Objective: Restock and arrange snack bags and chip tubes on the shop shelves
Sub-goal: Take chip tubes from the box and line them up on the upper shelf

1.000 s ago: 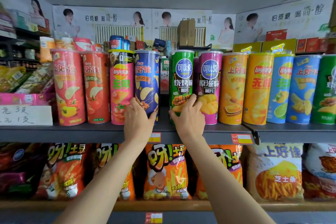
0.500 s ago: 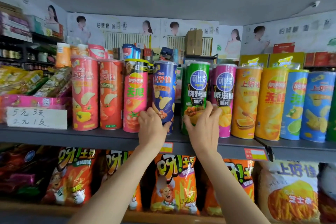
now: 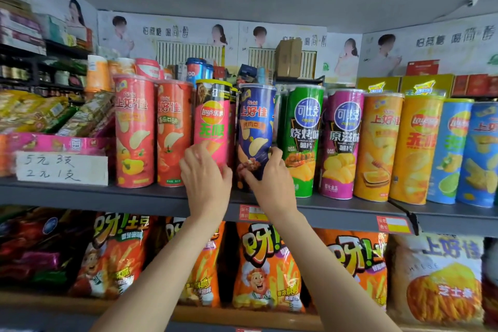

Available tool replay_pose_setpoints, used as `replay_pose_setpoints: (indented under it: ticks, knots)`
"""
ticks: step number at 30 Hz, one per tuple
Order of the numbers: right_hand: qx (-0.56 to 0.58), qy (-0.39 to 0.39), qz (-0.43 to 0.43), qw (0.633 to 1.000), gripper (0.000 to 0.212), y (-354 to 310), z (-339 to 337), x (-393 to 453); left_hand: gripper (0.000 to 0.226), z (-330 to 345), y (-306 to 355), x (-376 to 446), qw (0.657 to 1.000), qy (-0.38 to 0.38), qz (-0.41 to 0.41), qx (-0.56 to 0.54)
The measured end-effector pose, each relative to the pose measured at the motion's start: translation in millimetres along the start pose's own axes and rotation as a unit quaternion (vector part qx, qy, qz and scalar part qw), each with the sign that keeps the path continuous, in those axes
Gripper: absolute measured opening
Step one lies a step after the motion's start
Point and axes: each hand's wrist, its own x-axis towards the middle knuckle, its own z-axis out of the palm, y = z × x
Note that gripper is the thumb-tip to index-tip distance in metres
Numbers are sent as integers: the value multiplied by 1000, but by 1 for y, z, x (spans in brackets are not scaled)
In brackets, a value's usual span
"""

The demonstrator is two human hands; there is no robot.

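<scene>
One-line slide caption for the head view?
Right hand grips the dark blue chip tube while the left hand touches the pink tube beside it.

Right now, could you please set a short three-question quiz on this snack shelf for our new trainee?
1. True or false: the right hand grips the dark blue tube.
2. Which tube stands directly to the right of the dark blue tube in the picture? A) the green tube B) a white tube C) a black tube
3. Fill in: the left hand rests against the lower part of the ____ Lay's tube.

Key
1. True: its thumb and fingers curl round the tube's lower part.
2. A.
3. Pink. Whether the left hand actually grasps it cannot be told from this view.
</scene>
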Motion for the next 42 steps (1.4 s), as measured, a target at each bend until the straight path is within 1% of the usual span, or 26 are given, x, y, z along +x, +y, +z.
replay_pose_setpoints:
  ticks: [1,3,6,8,12,15,24,32,36,40,42]
  knots:
    - [-2,-2,15,1000,69,-1,3,1,49,-2,-5,3,1000,-5,-10,-5]
    - [-10,-5,38,999,73,-1,8,1,59,-4,-12,5,999,-41,-33,-5]
    - [-20,-6,55,998,71,-2,12,1,78,-4,-16,4,992,-105,-58,24]
    - [-28,-6,61,998,70,-3,12,2,83,-3,-16,6,989,-124,-63,45]
    - [-38,-4,58,998,70,-4,12,2,79,-2,-18,13,983,-158,-78,48]
    - [-28,-8,61,998,68,-3,12,2,76,-3,-20,14,982,-173,-70,42]
    - [-17,-19,79,997,62,-3,9,2,77,-6,-20,13,979,-193,-70,16]
    - [-32,-30,78,996,64,-8,6,-2,75,-6,-21,13,978,-198,-64,17]
    - [-9,-33,96,995,61,-8,1,-3,73,-7,-23,15,975,-211,-64,3]
    - [-34,-77,94,992,73,-9,0,-3,73,-8,-24,16,974,-218,-66,2]
    - [-46,-82,89,992,71,-9,2,-4,74,-9,-24,15,974,-217,-65,6]
